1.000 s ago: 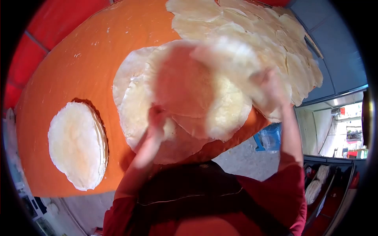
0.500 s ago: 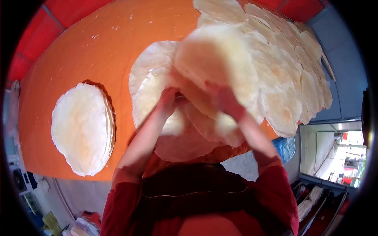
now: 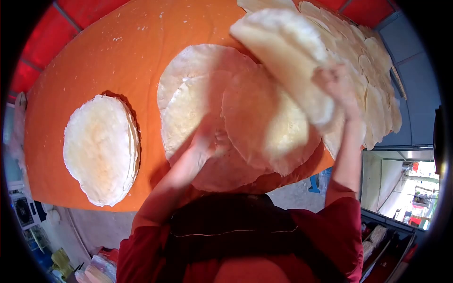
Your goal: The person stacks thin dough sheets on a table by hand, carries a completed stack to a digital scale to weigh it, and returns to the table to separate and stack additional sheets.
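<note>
Worktop (image 3: 155, 28), broad and orange-covered, curves along its left edge beside a thick oval stack of pale, thin sheets (image 3: 100, 151), whose front end lies close to the near edge, with grey floor (image 3: 101, 226) beyond. Orange surface spreads behind this stack and runs in a strip to its right, giving sideways room before a loose group of broad, pale, overlapping round sheets (image 3: 252, 113) in the middle. The left hand (image 3: 207, 139) is over or upon the front left part of that group; blur makes it impossible to tell whether it touches them or how far its fingers are closed. Farther right, one pale, floppy, rounded sheet (image 3: 283, 56) is raised and tilted above the group, its right-hand margin gripped by the right hand (image 3: 332, 80); motion softens its outline. Just beyond, a wide spread of thin, cream-coloured overlapping sheets (image 3: 373, 89) reaches nearly to the grey wall panel (image 3: 417, 94), its far part cut off at the top. Lower down, the right forearm (image 3: 346, 165) partly hides a blue object (image 3: 314, 184), too small to make out.
</note>
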{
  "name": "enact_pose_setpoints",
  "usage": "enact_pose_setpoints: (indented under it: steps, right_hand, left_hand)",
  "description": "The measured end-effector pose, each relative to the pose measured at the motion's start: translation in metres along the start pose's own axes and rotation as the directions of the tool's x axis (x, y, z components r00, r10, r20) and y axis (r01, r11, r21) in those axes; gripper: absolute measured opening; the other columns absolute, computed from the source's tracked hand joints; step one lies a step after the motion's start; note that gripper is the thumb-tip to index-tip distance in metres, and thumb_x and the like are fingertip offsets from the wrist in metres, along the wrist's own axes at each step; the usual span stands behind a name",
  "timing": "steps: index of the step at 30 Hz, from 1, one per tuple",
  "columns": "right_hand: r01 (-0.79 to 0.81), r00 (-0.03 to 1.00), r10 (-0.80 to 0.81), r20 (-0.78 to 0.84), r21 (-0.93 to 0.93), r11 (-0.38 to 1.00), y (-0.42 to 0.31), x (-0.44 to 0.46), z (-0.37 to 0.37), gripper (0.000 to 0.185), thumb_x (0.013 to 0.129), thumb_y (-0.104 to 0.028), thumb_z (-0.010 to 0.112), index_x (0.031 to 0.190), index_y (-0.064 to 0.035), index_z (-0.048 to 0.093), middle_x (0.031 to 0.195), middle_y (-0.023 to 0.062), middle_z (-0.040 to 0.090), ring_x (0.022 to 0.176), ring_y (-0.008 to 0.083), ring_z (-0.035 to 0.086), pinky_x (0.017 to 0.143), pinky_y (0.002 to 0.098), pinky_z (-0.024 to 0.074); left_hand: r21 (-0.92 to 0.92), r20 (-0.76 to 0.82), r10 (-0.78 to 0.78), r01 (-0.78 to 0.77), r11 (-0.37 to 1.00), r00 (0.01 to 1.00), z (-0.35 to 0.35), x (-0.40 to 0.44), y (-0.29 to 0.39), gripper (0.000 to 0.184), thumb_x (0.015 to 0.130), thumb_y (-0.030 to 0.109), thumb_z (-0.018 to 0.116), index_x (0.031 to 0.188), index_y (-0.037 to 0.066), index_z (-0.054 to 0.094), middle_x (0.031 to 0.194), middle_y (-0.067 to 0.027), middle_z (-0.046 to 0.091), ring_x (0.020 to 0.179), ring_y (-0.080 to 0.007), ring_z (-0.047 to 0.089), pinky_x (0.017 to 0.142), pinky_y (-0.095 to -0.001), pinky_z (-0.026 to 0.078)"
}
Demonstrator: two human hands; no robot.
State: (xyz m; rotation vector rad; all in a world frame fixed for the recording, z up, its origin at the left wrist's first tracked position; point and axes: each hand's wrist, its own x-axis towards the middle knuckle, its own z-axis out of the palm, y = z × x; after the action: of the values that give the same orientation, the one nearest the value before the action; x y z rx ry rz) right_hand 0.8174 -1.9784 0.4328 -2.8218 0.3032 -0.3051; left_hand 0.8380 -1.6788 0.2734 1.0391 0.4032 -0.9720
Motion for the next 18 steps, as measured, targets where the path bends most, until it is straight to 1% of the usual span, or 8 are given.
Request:
enact_pose_setpoints:
  steps: [2,5,7,9,10,11,13,18]
  right_hand:
    - [0.117,0.987,-0.142,-0.07,-0.282,0.952,-0.02,-0.011,-0.06,0.023,0.076,-0.003,0.048,0.096,-0.0028,0.06,0.058,0.0082,0.054,0.049,0.0171,0.048,0.047,0.0292,0.0391]
    - [0.21,0.973,-0.223,-0.055,-0.182,0.961,-0.063,-0.055,-0.048,0.018,0.067,0.004,0.05,0.084,-0.0003,0.055,0.066,0.0151,0.055,0.061,0.0274,0.054,0.055,0.0364,0.0447]
    - [0.324,0.944,-0.33,-0.016,-0.158,0.933,-0.06,-0.083,0.004,0.024,0.067,0.005,0.047,0.089,-0.0008,0.051,0.072,0.0167,0.055,0.068,0.0297,0.056,0.057,0.0383,0.0465]
    - [0.388,0.917,-0.351,0.189,-0.225,0.894,-0.043,-0.114,0.082,0.034,0.07,0.0,0.043,0.104,-0.0003,0.046,0.075,0.0178,0.053,0.07,0.0321,0.055,0.058,0.0391,0.0474]
    - [0.414,0.89,-0.319,0.325,-0.285,0.864,-0.036,-0.135,0.12,0.031,0.07,-0.003,0.045,0.101,0.0001,0.048,0.076,0.0181,0.054,0.07,0.0334,0.056,0.058,0.0386,0.048]
    - [0.472,0.882,-0.466,0.073,-0.147,0.869,-0.029,-0.15,0.154,0.031,0.071,-0.005,0.046,0.102,0.0001,0.049,0.081,0.0172,0.057,0.071,0.0328,0.058,0.058,0.0383,0.0488]
    - [0.193,0.981,-0.193,0.027,0.008,0.981,-0.059,-0.168,0.162,0.031,0.076,-0.008,0.047,0.105,0.0006,0.049,0.088,0.0152,0.059,0.074,0.0319,0.059,0.058,0.0409,0.0491]
    - [0.202,0.955,-0.172,-0.242,0.103,0.974,-0.075,-0.174,0.144,0.036,0.079,-0.01,0.051,0.113,-0.0003,0.047,0.086,0.0176,0.058,0.072,0.0329,0.059,0.059,0.04,0.0479]
  left_hand:
    - [-0.146,-0.044,-0.13,0.123,0.982,0.991,0.003,-0.007,-0.014,0.025,0.08,0.009,0.043,0.103,0.007,0.05,0.081,-0.0063,0.056,0.065,-0.0163,0.054,0.051,-0.0246,0.043]
    - [0.055,0.176,-0.112,0.104,0.993,0.978,-0.005,0.005,-0.018,0.03,0.079,0.007,0.041,0.108,0.005,0.049,0.094,-0.0081,0.055,0.078,-0.0163,0.052,0.06,-0.0264,0.045]
    - [0.163,0.24,0.283,-0.326,0.931,0.929,0.004,0.01,-0.049,0.032,0.077,0.002,0.039,0.108,0.003,0.051,0.102,-0.012,0.054,0.082,-0.0232,0.055,0.066,-0.0301,0.048]
    - [0.193,0.395,0.353,-0.452,0.871,0.848,0.005,0.01,-0.061,0.035,0.077,0.002,0.04,0.11,0.002,0.051,0.108,-0.0134,0.052,0.089,-0.0253,0.055,0.073,-0.0307,0.048]
    - [0.193,0.502,0.242,-0.38,0.904,0.831,0.006,0.0,-0.056,0.036,0.077,0.003,0.041,0.112,0.002,0.049,0.11,-0.0128,0.051,0.094,-0.024,0.053,0.076,-0.0295,0.046]
    - [0.203,0.599,0.13,-0.307,0.93,0.79,0.01,-0.011,-0.05,0.038,0.077,0.005,0.042,0.115,0.003,0.048,0.112,-0.0122,0.05,0.099,-0.0227,0.052,0.079,-0.0282,0.045]
    - [-0.043,0.723,0.188,-0.228,0.973,0.665,0.029,-0.049,-0.028,0.044,0.079,0.014,0.045,0.122,0.003,0.039,0.12,-0.0109,0.044,0.111,-0.0208,0.042,0.089,-0.0293,0.035]
    - [-0.263,0.829,0.359,-0.268,0.927,0.429,0.037,-0.037,-0.032,0.058,0.08,0.024,0.053,0.129,0.002,0.031,0.122,-0.0095,0.044,0.117,-0.0191,0.037,0.098,-0.0309,0.028]
